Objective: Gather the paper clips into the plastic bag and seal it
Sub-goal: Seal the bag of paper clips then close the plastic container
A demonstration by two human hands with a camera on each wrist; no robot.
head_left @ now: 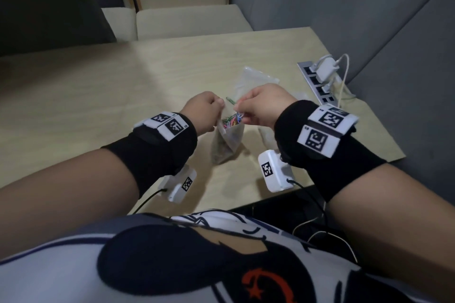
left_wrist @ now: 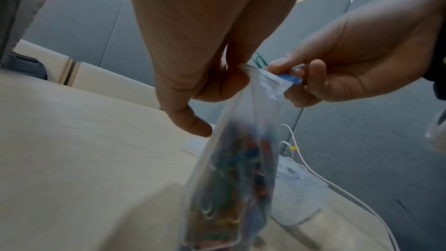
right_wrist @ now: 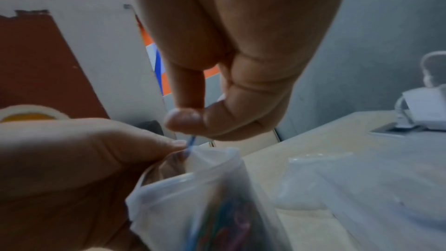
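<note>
A clear plastic bag point(head_left: 230, 141) hangs above the table, its mouth open, with several coloured paper clips point(head_left: 232, 119) inside. My left hand point(head_left: 219, 109) pinches the bag's left rim point(left_wrist: 243, 70). My right hand point(head_left: 238, 109) is at the right rim and pinches a blue paper clip point(left_wrist: 291, 80) between thumb and forefinger over the mouth. In the right wrist view that blue paper clip point(right_wrist: 191, 141) points down into the plastic bag point(right_wrist: 193, 194), beside the left hand point(right_wrist: 169, 146). A green paper clip point(head_left: 230, 100) sticks up between the two hands.
More clear plastic bags point(head_left: 256, 79) lie on the wooden table point(head_left: 123, 96) just beyond my hands. A power strip point(head_left: 317, 86) with a white charger point(head_left: 323, 69) and cable sits at the right, by the grey wall panel. A beige bench stands behind the table.
</note>
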